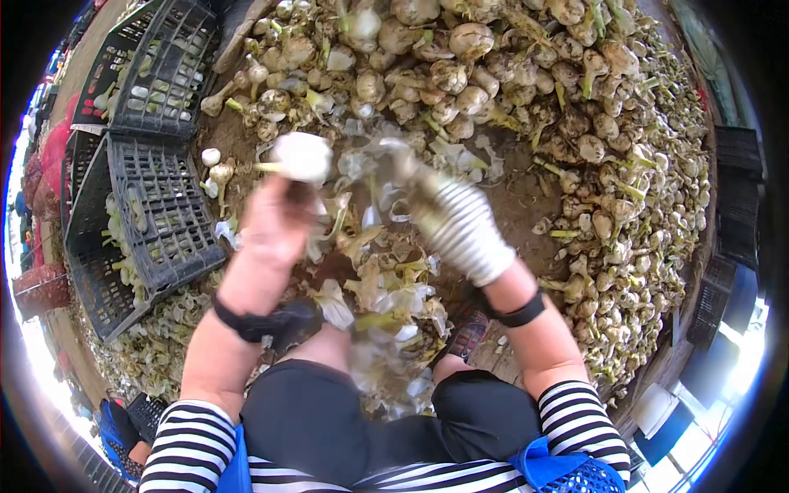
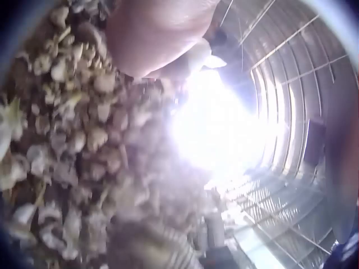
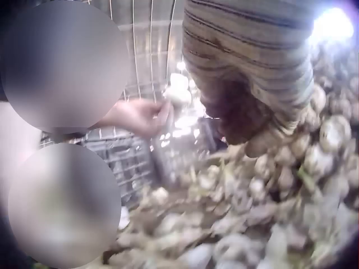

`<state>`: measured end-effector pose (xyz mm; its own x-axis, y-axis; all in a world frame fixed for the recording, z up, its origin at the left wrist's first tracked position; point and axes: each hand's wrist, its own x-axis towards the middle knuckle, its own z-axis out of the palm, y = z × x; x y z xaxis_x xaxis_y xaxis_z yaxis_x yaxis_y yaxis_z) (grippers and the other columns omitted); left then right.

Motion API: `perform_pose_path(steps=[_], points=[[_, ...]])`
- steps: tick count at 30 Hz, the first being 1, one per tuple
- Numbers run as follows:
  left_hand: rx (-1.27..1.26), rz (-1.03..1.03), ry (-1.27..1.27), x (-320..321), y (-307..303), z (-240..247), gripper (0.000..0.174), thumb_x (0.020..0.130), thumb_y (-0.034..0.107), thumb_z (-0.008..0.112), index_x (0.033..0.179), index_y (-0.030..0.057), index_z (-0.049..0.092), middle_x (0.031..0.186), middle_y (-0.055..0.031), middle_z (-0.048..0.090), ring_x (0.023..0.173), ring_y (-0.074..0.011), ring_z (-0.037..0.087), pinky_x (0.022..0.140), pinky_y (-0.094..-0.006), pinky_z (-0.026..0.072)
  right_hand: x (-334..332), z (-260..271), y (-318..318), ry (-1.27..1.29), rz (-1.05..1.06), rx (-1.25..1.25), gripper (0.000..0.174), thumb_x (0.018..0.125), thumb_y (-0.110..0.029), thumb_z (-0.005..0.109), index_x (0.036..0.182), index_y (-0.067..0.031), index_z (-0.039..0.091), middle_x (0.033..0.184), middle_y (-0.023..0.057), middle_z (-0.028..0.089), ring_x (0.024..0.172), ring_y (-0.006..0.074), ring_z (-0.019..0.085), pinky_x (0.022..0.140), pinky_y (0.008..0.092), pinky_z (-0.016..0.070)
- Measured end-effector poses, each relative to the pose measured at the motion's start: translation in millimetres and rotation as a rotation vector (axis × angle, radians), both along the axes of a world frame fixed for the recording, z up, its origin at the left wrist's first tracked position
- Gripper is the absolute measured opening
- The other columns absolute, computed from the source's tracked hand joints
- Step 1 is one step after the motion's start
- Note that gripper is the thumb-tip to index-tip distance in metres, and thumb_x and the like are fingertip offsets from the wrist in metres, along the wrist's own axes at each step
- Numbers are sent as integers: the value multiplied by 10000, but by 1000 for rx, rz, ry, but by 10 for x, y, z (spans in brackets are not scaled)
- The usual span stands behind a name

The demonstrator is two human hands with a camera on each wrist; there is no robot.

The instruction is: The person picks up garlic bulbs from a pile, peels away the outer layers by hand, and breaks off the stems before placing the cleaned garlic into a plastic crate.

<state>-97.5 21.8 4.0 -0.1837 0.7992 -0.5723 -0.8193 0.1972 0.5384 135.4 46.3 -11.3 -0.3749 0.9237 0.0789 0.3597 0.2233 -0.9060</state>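
Note:
My bare left hand (image 1: 275,215) grips a clean white garlic bulb (image 1: 302,158) with a short stem, held up over the loose skins. The same bulb (image 3: 178,92) shows pale and bright in the right wrist view. My right hand (image 1: 460,220) wears a striped, dirt-stained glove (image 3: 247,50) and is blurred in the head view. Its fingers bend downward in the right wrist view; I cannot tell whether they hold anything. Pale garlic skins (image 1: 386,287) lie below and between both hands. In the left wrist view a large part of the left hand (image 2: 162,33) fills the top.
Unpeeled garlic bulbs (image 1: 472,41) are heaped ahead, and the heap (image 1: 625,238) continues down the right side. Black plastic crates (image 1: 164,209) holding garlic stand tilted at the left. A small white bulb (image 1: 210,157) lies beside them. My knees (image 1: 304,411) are close below the hands.

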Motion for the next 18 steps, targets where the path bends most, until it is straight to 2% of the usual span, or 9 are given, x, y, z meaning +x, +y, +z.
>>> perform_pose_path(steps=[3,5,6,7,8,10,15,17,18], points=[[667,35,-207,-1066,-13,279,517,846,344,597,1196,-20,488,1065,-168,604,902,-241,622,786,-349,557,135,-266,-179,-442,122,-55,199,730,-117,660,926,-87,673,729,166,627,629,253,619,608,314,500],[602,191,-170,-1214,-97,553,646,856,503,511,1239,-16,464,1045,-180,612,918,-241,623,806,-344,548,249,-65,36,-102,-204,-273,156,773,-141,647,888,-42,681,701,103,666,569,151,603,562,312,497],[623,122,-119,-1087,-68,556,611,861,440,549,1222,-45,463,1106,-196,597,939,-244,632,804,-324,551,278,-90,264,-262,-382,-225,143,787,-136,639,859,-17,672,693,81,669,566,110,584,539,301,491],[454,193,-118,-839,-45,556,604,869,471,519,1178,-47,493,1038,-179,616,904,-227,630,805,-332,540,349,5,426,-109,-450,-134,240,772,-179,656,949,-17,645,777,125,670,659,189,629,604,338,503],[382,110,-185,-674,7,438,561,878,452,514,1154,-37,507,986,-157,618,873,-213,622,798,-327,534,402,-149,679,-610,-515,69,461,743,-243,679,1134,-34,551,974,187,633,856,302,628,737,392,496],[235,-58,-213,-402,91,99,458,892,397,514,1106,-6,540,965,-123,617,845,-193,605,790,-322,514,283,-221,1060,-714,-429,-49,803,686,-280,724,1349,-74,321,1180,264,463,1047,370,526,895,400,454],[-122,-507,256,292,161,-102,353,908,252,517,1177,26,498,1006,-111,590,870,-193,569,819,-334,461,169,-364,1133,-682,-617,-203,573,737,-216,652,1220,-43,399,1152,234,489,1031,344,540,873,387,470],[84,-718,619,524,91,-77,565,920,278,502,1370,31,266,1240,-139,453,1107,-228,469,960,-350,388,195,-394,726,734,-702,-886,407,775,-227,631,1098,-39,470,1081,166,537,1026,297,544,853,373,474],[214,-765,749,641,5,-104,579,913,259,521,1375,37,251,1244,-126,441,1122,-222,452,981,-347,366,155,-277,468,786,-518,-920,398,798,-245,627,1107,-36,488,1070,132,551,1006,255,547,840,345,473]])
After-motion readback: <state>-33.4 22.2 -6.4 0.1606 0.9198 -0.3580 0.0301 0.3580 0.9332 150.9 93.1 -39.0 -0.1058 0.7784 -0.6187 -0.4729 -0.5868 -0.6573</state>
